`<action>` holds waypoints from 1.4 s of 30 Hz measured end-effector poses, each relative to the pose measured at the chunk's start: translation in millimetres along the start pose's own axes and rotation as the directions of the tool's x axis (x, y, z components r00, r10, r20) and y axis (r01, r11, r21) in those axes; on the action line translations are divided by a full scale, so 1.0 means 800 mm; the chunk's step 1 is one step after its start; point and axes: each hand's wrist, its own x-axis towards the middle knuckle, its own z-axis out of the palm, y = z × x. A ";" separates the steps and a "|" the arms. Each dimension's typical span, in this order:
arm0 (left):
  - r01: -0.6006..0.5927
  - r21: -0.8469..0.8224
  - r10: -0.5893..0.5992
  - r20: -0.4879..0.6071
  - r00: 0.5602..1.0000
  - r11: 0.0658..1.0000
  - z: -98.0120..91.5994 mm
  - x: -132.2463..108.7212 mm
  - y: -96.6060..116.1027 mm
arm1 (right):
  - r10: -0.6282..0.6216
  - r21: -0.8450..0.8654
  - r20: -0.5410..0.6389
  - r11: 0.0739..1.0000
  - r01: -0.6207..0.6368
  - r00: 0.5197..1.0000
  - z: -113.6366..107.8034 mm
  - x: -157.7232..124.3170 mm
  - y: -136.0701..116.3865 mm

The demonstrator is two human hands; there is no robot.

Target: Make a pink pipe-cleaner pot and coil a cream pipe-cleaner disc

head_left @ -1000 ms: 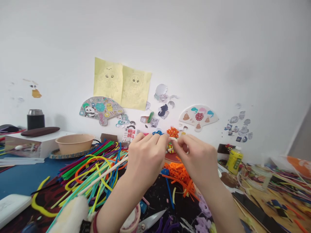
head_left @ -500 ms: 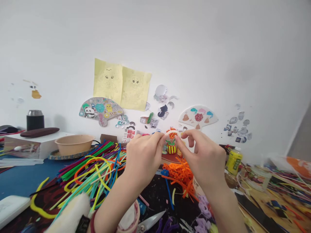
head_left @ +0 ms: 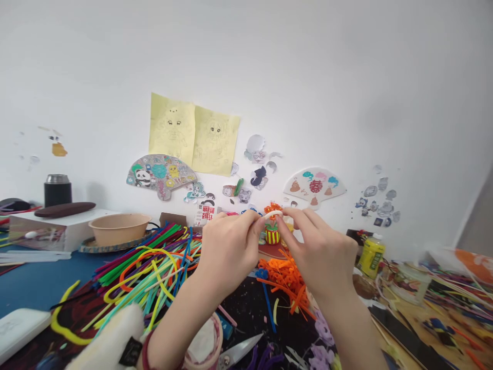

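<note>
Between my two hands a short white pipe cleaner [head_left: 274,213] is held up in a shallow arch. My left hand [head_left: 231,245] pinches its left end, and my right hand [head_left: 321,245] has its thumb and fingers closed on the right end. Directly behind it stands a small craft flower with orange petals in a yellow-and-red striped pot [head_left: 272,236]. Below my hands lies a pile of orange pipe cleaner pieces [head_left: 287,276]. Scissors [head_left: 242,351] rest on the dark table beneath my left forearm.
Colourful pipe cleaners [head_left: 148,277] lie heaped at the left, near a beige bowl [head_left: 120,229]. Purple flower pieces [head_left: 322,354] are at the front, beside my right forearm. A yellow bottle [head_left: 372,254] and a dark phone [head_left: 408,336] are on the right.
The white pipe cleaner has flattened from a higher arch. My right hand's fingers have come down and closed onto its right end; my left hand keeps its pinch.
</note>
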 end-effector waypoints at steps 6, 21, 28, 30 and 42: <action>0.003 -0.017 -0.002 0.032 0.999 1.000 -0.002 0.002 -0.001 | -0.015 0.093 0.029 0.996 0.012 0.999 -0.002 0.000 -0.002; -0.002 -0.332 0.010 0.023 1.000 0.943 -0.012 0.012 -0.006 | 0.159 0.722 0.545 0.410 -0.557 0.823 -0.020 0.010 0.002; -0.101 -0.271 0.093 -0.041 0.995 0.957 -0.014 0.008 -0.004 | 0.115 0.741 0.649 0.129 -0.659 0.752 -0.018 0.011 0.003; -0.118 -0.230 0.110 -0.046 0.993 0.966 -0.015 0.008 -0.002 | 0.123 0.735 0.653 0.135 -0.665 0.747 -0.016 0.010 0.004; -0.068 -0.148 0.066 -0.019 0.998 0.987 -0.012 0.003 0.005 | 0.210 0.708 0.563 0.375 -0.598 0.799 -0.013 0.006 0.002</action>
